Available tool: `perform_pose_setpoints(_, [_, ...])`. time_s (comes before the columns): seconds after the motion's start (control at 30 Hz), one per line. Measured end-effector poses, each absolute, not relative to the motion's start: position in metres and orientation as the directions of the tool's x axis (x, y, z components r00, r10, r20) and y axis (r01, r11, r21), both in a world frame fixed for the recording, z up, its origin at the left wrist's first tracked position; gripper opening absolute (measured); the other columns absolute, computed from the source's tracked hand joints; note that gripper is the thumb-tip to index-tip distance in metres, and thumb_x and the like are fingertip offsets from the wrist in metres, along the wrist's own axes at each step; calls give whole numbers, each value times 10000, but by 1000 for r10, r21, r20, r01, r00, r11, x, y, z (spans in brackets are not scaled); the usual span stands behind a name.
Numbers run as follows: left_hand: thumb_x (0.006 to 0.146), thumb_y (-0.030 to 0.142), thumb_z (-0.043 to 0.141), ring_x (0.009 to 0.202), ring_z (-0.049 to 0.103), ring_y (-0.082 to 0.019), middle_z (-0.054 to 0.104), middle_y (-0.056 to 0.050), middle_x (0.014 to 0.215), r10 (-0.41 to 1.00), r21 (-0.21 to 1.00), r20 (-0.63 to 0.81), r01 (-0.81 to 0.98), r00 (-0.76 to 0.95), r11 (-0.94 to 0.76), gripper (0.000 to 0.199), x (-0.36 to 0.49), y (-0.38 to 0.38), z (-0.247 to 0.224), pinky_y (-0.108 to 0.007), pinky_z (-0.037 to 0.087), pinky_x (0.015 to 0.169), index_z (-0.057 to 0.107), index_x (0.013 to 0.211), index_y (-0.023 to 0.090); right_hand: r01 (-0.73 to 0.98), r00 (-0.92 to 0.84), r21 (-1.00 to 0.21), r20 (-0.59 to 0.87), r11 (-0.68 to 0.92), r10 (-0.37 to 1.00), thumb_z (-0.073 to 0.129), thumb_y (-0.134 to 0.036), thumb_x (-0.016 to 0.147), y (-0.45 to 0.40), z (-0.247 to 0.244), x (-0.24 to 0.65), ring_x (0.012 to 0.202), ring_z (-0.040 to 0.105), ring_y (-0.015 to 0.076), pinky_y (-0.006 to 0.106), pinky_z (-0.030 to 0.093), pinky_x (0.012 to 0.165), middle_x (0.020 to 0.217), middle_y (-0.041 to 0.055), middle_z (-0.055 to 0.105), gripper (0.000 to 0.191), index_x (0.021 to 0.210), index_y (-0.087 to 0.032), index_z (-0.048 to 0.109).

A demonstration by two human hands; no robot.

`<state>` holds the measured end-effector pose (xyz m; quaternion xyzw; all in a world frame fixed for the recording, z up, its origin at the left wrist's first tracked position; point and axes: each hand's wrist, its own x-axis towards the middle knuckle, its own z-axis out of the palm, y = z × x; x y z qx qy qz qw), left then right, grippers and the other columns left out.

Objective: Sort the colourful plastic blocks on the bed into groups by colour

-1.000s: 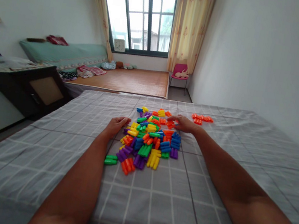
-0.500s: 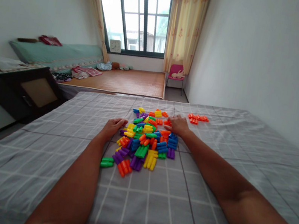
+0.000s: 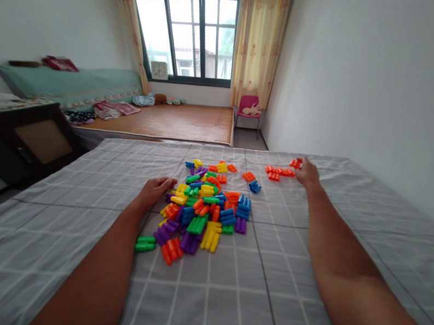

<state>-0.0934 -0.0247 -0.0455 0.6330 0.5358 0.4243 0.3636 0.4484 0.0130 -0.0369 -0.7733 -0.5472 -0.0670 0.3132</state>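
My right hand [image 3: 308,173] is closed on an orange block [image 3: 295,163], beside and just beyond a small group of orange blocks [image 3: 280,172]. These plastic building blocks look like short tubes joined side by side. My left hand [image 3: 157,191] lies at the left edge of a mixed pile [image 3: 198,225] of purple, green, yellow, blue and orange blocks. Its fingers reach toward the pile, and no block shows in them. A loose orange block [image 3: 248,176] and a blue block [image 3: 254,186] sit to the right of the pile's far part.
A grey checked cloth [image 3: 218,307] covers the surface under the blocks. A green block [image 3: 145,243] lies near my left forearm. Farther off are a low bed with a brown mat [image 3: 191,119], a pink chair [image 3: 249,104] and a dark cabinet [image 3: 32,143]. A white wall [image 3: 379,90] rises on the right.
My right hand has moved from the pile's right side to the separate orange group, carrying an orange block. My left hand stays by the pile. The view has shifted slightly.
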Motion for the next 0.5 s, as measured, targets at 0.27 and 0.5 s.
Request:
perform_pose_setpoints(0.27, [636,710,650,870,653,-241,751,-79,914,987,903,144,399,67,-159,627,-92,-28,-42,-319,495,787,753,910,155,933,212,-356,403,-61,891,528,-113,741,25,-56,449,978,634,243,341,474,897,1148,100,692,533,1267,-162,595])
perform_pose_setpoints(0.5, [638,729,633,874,656,-246,747,-87,917,986,900,150,403,71,-166,667,-95,-24,-48,-325,498,777,750,930,141,974,40,-221,397,54,917,475,-7,699,35,-71,435,1213,549,217,361,368,1062,1307,79,626,586,1237,-181,629])
